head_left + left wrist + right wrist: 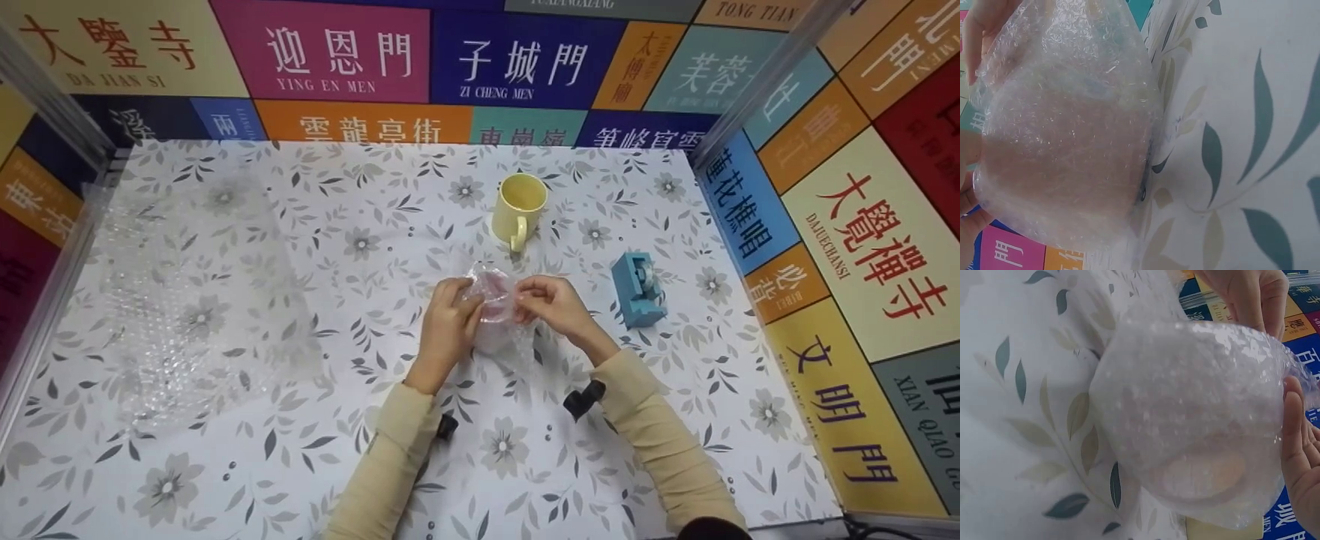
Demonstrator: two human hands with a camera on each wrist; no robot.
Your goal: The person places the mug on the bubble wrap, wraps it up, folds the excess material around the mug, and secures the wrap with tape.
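A pink, rounded object stands on the table wrapped in clear bubble wrap [501, 346]; the pink [493, 289] shows through at its top, and the layers blur its exact kind. My left hand [450, 315] holds the wrap at the upper left side with curled fingers. On the opposite side my right hand [553, 304] pinches the wrap near the top edge. In the left wrist view the bubble wrap [1067, 152] bulges around a pinkish body. The right wrist view shows the wrap [1196, 394] with a round outline low down, and the right hand [1303, 455] against it.
A yellow mug [517, 210] stands just behind the wrapped object, its handle towards me. To the right is a blue tape dispenser [637, 291]. A large flat sheet of bubble wrap [202, 315] covers the table's left side. Printed panels [360, 60] border the table.
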